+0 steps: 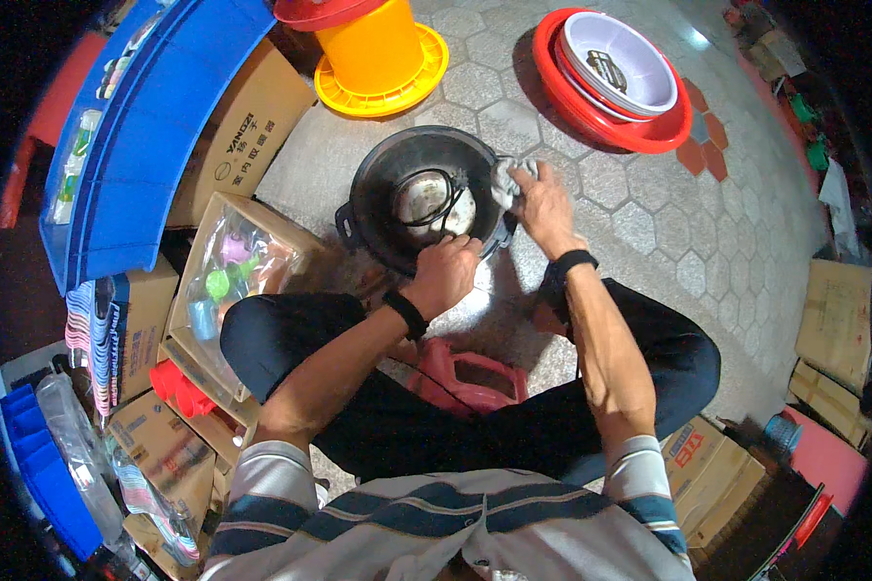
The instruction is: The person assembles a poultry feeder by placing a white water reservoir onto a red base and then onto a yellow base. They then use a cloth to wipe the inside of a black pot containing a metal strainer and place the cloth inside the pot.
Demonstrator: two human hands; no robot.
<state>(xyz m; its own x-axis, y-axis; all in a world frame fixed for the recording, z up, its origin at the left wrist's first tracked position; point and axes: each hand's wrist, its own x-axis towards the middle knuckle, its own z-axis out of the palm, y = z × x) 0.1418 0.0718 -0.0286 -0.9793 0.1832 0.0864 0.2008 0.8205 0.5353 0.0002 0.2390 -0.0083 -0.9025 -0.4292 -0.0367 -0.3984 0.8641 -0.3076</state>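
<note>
In front of me on the floor stands a large black pot (383, 165) with lug handles. Inside it rests a round whitish object (421, 201), worn and stained, with a loop of black cord (404, 221) over it. My left hand (446, 274) is closed at the near rim, its fingers curled over into the pot; the cord passes close to its fingertips. My right hand (549, 215) is closed round a crumpled grey-white cloth (510, 184), pressed against the pot's right side. Part of that side is hidden by the cloth and hand.
Beyond the pot stands a yellow feeder-like container (373, 58) with a red top. Nested red and white basins (591, 107) lie at far right. Cardboard boxes (247, 126) and a blue rack (136, 145) line the left. Below me is a red plastic stool (475, 373).
</note>
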